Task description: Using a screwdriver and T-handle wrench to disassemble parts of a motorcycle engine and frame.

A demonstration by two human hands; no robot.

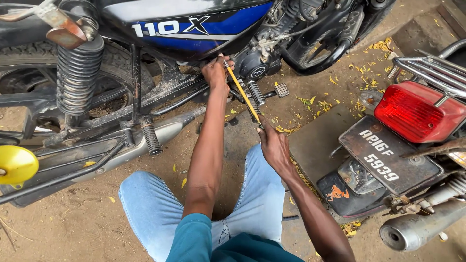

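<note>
I crouch beside a black and blue motorcycle [194, 24]. My left hand [216, 73] is up against the underside of its side panel, pinching the tip of a long yellow-handled screwdriver [241, 92] against the bike. My right hand [273, 145] grips the lower end of that tool near the ribbed footpeg [256, 93]. The tool slants from upper left to lower right between the two hands. Its tip is hidden behind my left fingers.
The rear shock spring [77, 73], swingarm and silver exhaust pipe [165, 132] lie to the left. A yellow round reflector [17, 165] is at the far left. A second motorcycle's red tail light [417, 111], number plate and exhaust stand at the right. The ground is dirt with yellow leaves.
</note>
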